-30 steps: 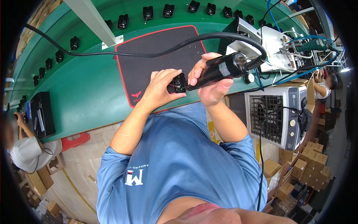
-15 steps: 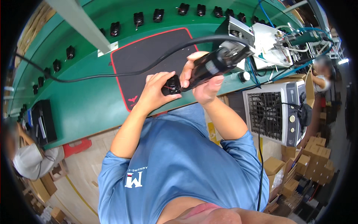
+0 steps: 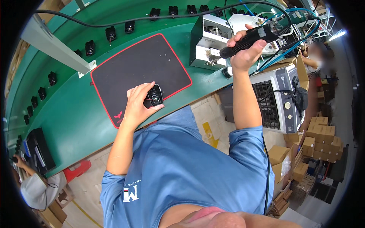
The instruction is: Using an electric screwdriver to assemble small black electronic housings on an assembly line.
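- Here, the green tabletop (image 3: 80, 146) curves across the view and carries most of the things, with a raised ledge along its far side.
- A grey-and-white air cooler (image 3: 279, 85) stands beyond the near edge, on the person's right.
- On the tabletop lies a black mat (image 3: 133, 64) with a red border; a few tiny light scraps are scattered on its right half.
- Just right of the mat stands a boxy machine (image 3: 208, 40), silver on top and dark at the side.
- The corded tool (image 3: 262, 35), black and cylindrical, is tilted, its narrower end pointing down and left close by the machine; whether they touch cannot be told.
- The right hand (image 3: 245, 57) is clamped on the corded tool, thumb on the near side, fingers on the far side.
- The left hand (image 3: 138, 104) is closed around a black housing, thumb and fingers at its opposite ends.
- That black housing (image 3: 156, 95) is at the mat's near edge, its inside facing up, a thin red wire showing.
- Similar black units (image 3: 90, 48) stand spaced out along the ledge.
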Tool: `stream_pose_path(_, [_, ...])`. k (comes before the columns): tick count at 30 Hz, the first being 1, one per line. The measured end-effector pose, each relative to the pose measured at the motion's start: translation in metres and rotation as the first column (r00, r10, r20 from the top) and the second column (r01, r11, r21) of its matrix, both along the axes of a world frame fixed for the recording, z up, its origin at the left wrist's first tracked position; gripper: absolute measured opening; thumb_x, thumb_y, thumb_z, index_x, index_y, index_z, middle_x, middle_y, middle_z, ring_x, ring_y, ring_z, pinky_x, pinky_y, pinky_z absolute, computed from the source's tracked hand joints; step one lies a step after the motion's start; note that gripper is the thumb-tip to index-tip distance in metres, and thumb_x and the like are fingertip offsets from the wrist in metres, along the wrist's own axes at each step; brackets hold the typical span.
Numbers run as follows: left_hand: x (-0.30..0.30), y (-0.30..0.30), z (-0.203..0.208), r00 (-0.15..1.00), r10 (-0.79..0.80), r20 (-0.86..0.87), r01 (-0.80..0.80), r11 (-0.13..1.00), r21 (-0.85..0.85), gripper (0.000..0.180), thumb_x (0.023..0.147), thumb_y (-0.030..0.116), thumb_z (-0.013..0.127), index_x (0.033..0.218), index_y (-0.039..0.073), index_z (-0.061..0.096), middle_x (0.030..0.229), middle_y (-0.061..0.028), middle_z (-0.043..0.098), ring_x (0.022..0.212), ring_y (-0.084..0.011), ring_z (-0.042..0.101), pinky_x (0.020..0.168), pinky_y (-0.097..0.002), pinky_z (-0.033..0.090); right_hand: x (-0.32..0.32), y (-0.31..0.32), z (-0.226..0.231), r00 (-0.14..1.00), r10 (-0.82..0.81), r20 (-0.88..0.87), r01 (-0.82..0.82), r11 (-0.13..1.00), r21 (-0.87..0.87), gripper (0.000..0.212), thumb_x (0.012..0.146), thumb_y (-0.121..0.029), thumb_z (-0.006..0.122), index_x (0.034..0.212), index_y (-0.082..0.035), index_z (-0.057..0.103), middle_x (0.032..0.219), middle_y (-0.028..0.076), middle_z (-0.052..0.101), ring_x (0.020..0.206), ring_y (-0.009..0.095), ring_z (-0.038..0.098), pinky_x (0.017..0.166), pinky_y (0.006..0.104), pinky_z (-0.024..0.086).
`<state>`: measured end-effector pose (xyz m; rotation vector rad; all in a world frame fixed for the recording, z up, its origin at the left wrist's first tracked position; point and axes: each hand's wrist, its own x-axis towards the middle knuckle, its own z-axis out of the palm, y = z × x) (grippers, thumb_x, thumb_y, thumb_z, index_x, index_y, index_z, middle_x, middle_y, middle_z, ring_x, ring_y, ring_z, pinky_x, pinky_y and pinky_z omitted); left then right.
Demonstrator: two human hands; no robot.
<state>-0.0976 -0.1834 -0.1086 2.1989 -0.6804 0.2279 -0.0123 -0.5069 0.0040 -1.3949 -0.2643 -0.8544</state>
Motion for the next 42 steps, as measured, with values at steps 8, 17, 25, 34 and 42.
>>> stream_pose_path(8, [0.000,-0.001,-0.001,1.000,0.002,0.022,-0.002,1.000,0.009,0.082,0.057,0.030,0.091,0.129,0.007,0.058,0.121,-0.0099,0.063,0.110,-0.0277,0.059,0.095,-0.0411,0.039,0.014,-0.016,-0.002,0.975,0.176,-0.133,-0.164,0.982,0.099,0.081,0.087,-0.081,0.037,0.115,-0.006,0.051,0.070,0.006,0.051,0.054,0.015,0.049,0.052,0.0313,0.044])
stream_pose_path(17, [0.000,0.000,-0.002,1.000,0.004,0.021,-0.004,1.000,0.007,0.080,0.059,0.030,0.090,0.128,0.006,0.058,0.121,-0.0105,0.062,0.110,-0.0285,0.059,0.096,-0.0418,0.038,0.034,-0.030,0.003,0.800,0.588,-0.120,-0.563,0.804,0.191,0.080,0.089,-0.079,0.034,0.111,-0.005,0.057,0.067,0.006,0.051,0.048,0.014,0.048,0.046,0.0308,0.043])
stream_pose_path(25, [0.001,-0.001,-0.001,1.000,-0.006,0.030,0.006,1.000,-0.003,0.081,0.059,0.031,0.090,0.129,0.007,0.057,0.120,-0.0097,0.062,0.109,-0.0279,0.059,0.095,-0.0414,0.038,0.042,-0.013,0.009,0.955,0.068,-0.290,-0.013,0.982,0.188,0.064,0.099,-0.063,0.034,0.107,-0.002,0.051,0.065,0.007,0.052,0.049,0.016,0.050,0.046,0.0320,0.044])
stream_pose_path(34, [-0.002,0.000,0.000,1.000,-0.005,0.016,0.005,1.000,-0.001,0.082,0.059,0.032,0.090,0.130,0.008,0.057,0.121,-0.0098,0.062,0.109,-0.0279,0.058,0.096,-0.0416,0.038,0.018,-0.006,0.002,0.927,0.305,-0.220,-0.282,0.950,0.131,0.066,0.099,-0.063,0.034,0.110,0.001,0.050,0.067,0.008,0.053,0.049,0.016,0.051,0.046,0.0311,0.045])
stream_pose_path(42, [0.001,0.004,-0.004,0.999,-0.026,0.037,0.028,0.999,-0.033,0.079,0.060,0.031,0.089,0.129,0.008,0.058,0.119,-0.0100,0.061,0.108,-0.0272,0.058,0.093,-0.0390,0.038,-0.063,0.103,-0.007,0.873,0.477,-0.100,-0.455,0.871,0.185,0.092,0.085,-0.084,0.034,0.126,-0.003,0.048,0.073,0.007,0.053,0.056,0.015,0.054,0.051,0.0315,0.048])
